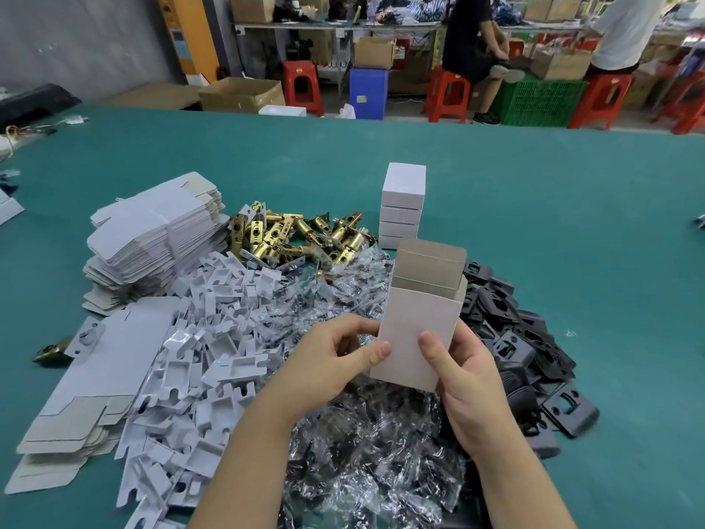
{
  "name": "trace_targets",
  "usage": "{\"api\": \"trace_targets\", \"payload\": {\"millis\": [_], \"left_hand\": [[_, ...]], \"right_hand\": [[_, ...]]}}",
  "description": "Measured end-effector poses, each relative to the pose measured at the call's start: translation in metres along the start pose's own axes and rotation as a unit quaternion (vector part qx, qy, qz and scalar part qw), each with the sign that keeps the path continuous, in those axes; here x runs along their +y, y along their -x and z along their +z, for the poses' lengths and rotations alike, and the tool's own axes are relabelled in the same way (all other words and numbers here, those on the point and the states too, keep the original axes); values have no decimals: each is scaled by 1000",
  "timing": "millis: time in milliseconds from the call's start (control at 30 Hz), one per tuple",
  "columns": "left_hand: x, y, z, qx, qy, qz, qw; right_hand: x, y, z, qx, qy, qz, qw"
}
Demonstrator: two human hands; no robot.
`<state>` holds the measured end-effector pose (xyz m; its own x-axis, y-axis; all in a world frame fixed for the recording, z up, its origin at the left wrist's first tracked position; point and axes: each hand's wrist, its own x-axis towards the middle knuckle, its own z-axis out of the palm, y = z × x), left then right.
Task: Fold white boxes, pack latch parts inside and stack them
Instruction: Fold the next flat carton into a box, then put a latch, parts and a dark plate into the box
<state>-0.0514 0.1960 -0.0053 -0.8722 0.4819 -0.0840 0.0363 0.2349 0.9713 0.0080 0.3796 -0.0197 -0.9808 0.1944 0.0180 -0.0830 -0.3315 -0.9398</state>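
I hold an erected white box [416,322] upright above the parts, its top flap [431,261] open and showing grey card inside. My left hand [339,360] pinches its lower left edge with the thumb on the front face. My right hand [461,372] grips its lower right side, thumb on the front. Behind it stands a stack of closed white boxes [403,204]. Brass latch bolts [290,234] lie in a heap at the centre left. Flat unfolded box blanks [152,231] are piled on the left.
White plastic inserts [198,368] spread left of my hands, clear bagged parts [374,444] lie below them, and black plates [522,353] lie to the right. More flat blanks [84,406] lie at lower left. The green table [572,223] reaches back to stools and cartons.
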Motion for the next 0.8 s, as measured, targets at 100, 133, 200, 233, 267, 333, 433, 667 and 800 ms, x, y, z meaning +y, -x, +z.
{"api": "trace_targets", "payload": {"millis": [100,133,200,233,267,333,433,667,800], "left_hand": [[-2,-1,0,-7,5,-4,1000],[-3,-1,0,-10,8,-4,1000],[-4,-2,-1,-9,16,3,1000],[-5,-2,-2,-5,20,7,1000],[-5,-2,-2,1,23,10,1000],[-4,-2,-1,6,44,4,999],[0,-2,0,36,51,-2,998],[-9,-11,-8,238,-120,-22,963],[0,-22,-15,202,-298,-41,932]], "right_hand": [[0,-1,-1,-5,1,7,1000],[1,-1,-2,-5,0,10,1000],[2,-2,-3,-7,0,12,1000],[3,-3,-3,-6,-1,12,1000],[4,-3,-3,-5,-5,13,1000],[4,-3,-3,-6,-12,13,1000],[6,-5,-3,4,-20,14,1000],[11,-6,-1,5,0,26,1000],[14,-6,1,-1,39,31,999]]}}
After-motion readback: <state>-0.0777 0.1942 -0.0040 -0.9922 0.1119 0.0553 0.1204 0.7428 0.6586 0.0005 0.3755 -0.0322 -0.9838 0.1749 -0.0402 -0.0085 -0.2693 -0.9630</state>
